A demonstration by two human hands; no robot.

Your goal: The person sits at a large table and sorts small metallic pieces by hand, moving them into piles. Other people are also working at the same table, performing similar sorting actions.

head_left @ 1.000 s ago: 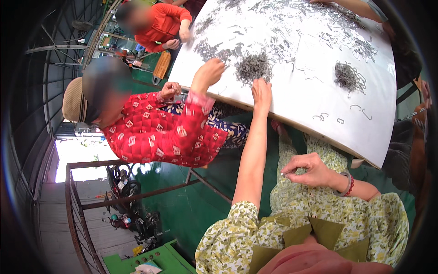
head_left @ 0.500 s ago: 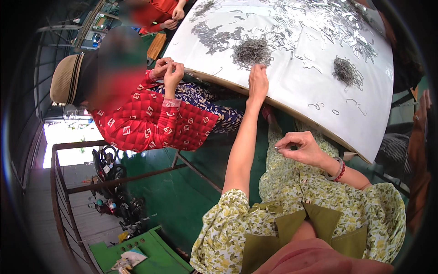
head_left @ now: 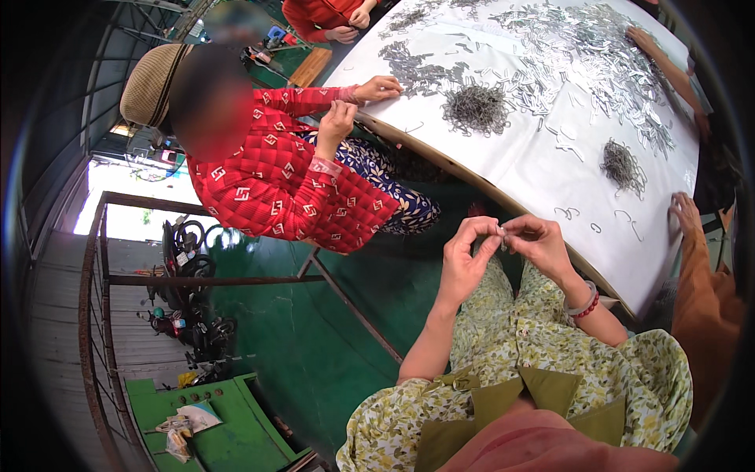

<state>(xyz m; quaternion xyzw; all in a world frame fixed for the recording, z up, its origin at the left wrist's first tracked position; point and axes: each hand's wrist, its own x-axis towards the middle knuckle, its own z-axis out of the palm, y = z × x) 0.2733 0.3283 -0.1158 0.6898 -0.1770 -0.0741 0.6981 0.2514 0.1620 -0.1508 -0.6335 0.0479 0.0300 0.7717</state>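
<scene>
Just off the near edge of the white-covered table (head_left: 527,169), my left hand (head_left: 464,263) and my right hand (head_left: 544,250) meet fingertip to fingertip. Both are closed in a pinch on a small, pale, metallic piece (head_left: 501,233), too small and covered to tell its kind. On the tabletop beyond lies a tangled heap of dark bent wire pieces (head_left: 475,108). A smaller wire heap (head_left: 623,167) sits to the right. A few loose wire hooks (head_left: 566,212) lie nearer me, and many flat shiny metal strips (head_left: 582,59) spread over the far part.
At my left, a person in a red patterned top (head_left: 275,177) reaches onto the table. Other people's hands rest at its far left and right edges. A rusty metal rail (head_left: 212,280) runs at left, with motorbikes (head_left: 189,315) behind it and a green bench (head_left: 228,425) below.
My left hand has come back from the larger wire heap to meet my right hand. The neighbour's one hand has moved onto the table. A hand now shows at the right edge.
</scene>
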